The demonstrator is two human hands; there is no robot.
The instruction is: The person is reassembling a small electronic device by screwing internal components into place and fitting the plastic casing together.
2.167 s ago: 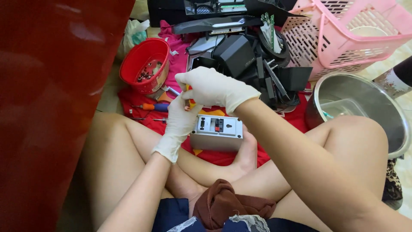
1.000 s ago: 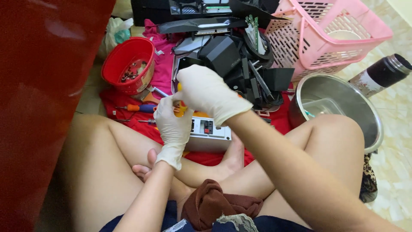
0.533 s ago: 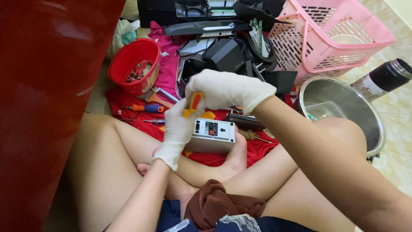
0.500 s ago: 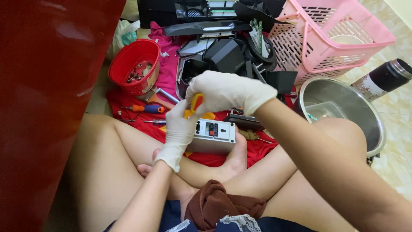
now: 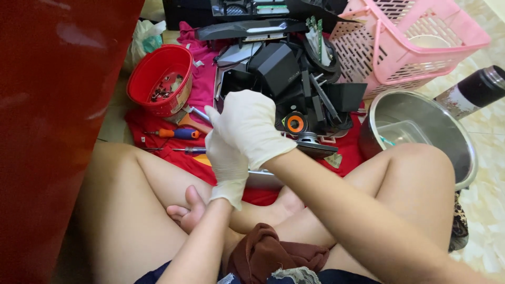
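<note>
Head view, centre of frame: the left hand (image 5: 227, 167) and the right hand (image 5: 247, 127), both in white gloves, are pressed together, the right lying over and partly covering the left.
Right hand grip: fingers curled downward and closed, but what they close on is hidden beneath the glove; I cannot tell what it holds.
Left hand grip: fingers point up behind the right hand, wrapped against the near end of the grey box (image 5: 265, 179); whether they clasp it fully cannot be told.
Grey box: just below and right of the hands, mostly hidden by them and by the right forearm, resting on the red cloth (image 5: 158, 138) between the person's crossed legs.
Left of the hands: an orange-handled screwdriver (image 5: 178, 133) lies on the red cloth, with a thinner dark-handled screwdriver (image 5: 192, 150) just below it.
Upper left: a red bowl (image 5: 158, 79) holding small dark parts, standing at the edge of the cloth.
Upper centre: a heap of black plastic parts (image 5: 284, 73); a small round speaker with an orange ring (image 5: 295, 124) sits just right of the right hand.
Upper right: a pink basket (image 5: 421, 47), tilted.
Right: a steel bowl (image 5: 421, 131) beside the raised knee, and a dark flask (image 5: 473, 90) lying beyond it.
Left edge: a dark red panel (image 5: 47, 131) fills the side.
</note>
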